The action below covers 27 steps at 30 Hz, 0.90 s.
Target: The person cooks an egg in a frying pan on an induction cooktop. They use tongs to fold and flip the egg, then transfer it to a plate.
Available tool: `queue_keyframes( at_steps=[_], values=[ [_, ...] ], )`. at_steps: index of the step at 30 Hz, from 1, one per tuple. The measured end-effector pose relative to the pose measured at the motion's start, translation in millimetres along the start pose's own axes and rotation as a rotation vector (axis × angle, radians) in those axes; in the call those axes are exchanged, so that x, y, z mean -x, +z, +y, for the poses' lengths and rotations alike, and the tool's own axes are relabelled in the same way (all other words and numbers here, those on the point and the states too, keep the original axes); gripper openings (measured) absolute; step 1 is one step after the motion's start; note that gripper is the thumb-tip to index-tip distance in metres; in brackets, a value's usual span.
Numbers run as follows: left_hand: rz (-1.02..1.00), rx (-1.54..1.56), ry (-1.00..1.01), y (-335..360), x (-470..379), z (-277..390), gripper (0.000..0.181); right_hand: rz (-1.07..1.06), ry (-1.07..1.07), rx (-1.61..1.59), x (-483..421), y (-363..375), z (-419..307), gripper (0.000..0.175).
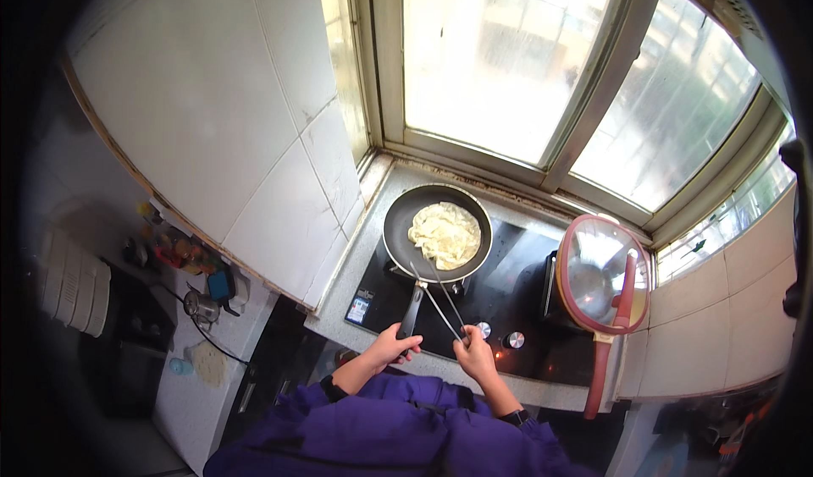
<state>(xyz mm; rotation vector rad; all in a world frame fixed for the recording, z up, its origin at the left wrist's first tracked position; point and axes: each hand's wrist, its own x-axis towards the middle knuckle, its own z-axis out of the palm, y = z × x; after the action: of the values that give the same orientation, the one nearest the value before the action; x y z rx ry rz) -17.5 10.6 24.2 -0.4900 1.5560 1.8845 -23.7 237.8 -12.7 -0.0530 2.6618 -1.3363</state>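
Note:
My left hand [389,348] grips the black handle [411,312] of a dark frying pan [399,236] on the left burner. A pale yellow, folded piece of food, perhaps egg or a thin pancake [446,236], lies in the pan, right of its middle. In my right hand [475,352] is a pair of thin metal chopsticks [450,305]. Their tips are apart and reach the pan's near rim, below the food. Whether the tips touch the rim I cannot tell.
The black glass gas hob [406,335] has two metal knobs [515,340] near my right hand. On the right burner stands a pan with a red-rimmed glass lid [591,267], its red handle [597,375] pointing towards me. A tiled wall [286,210] bounds the left; windows [502,64] stand behind.

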Motion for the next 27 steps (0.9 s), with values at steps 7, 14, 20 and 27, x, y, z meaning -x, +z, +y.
queue_keyframes(
  at_steps=[7,14,20,27],
  values=[
    [0.171,0.03,0.084,16,-2,-5,0.025,0.059,0.123,-0.206,9,-11,4,0.03],
    [0.024,0.305,0.159,6,-3,-16,0.02,0.124,0.091,-0.751,29,-37,2,0.014],
    [-0.05,0.397,0.177,0,-2,-19,0.021,0.205,0.177,-0.716,26,-54,-23,0.013],
    [-0.091,0.313,0.185,-21,-7,-33,0.021,0.215,0.24,-0.733,22,-34,-41,0.015]
  ],
)
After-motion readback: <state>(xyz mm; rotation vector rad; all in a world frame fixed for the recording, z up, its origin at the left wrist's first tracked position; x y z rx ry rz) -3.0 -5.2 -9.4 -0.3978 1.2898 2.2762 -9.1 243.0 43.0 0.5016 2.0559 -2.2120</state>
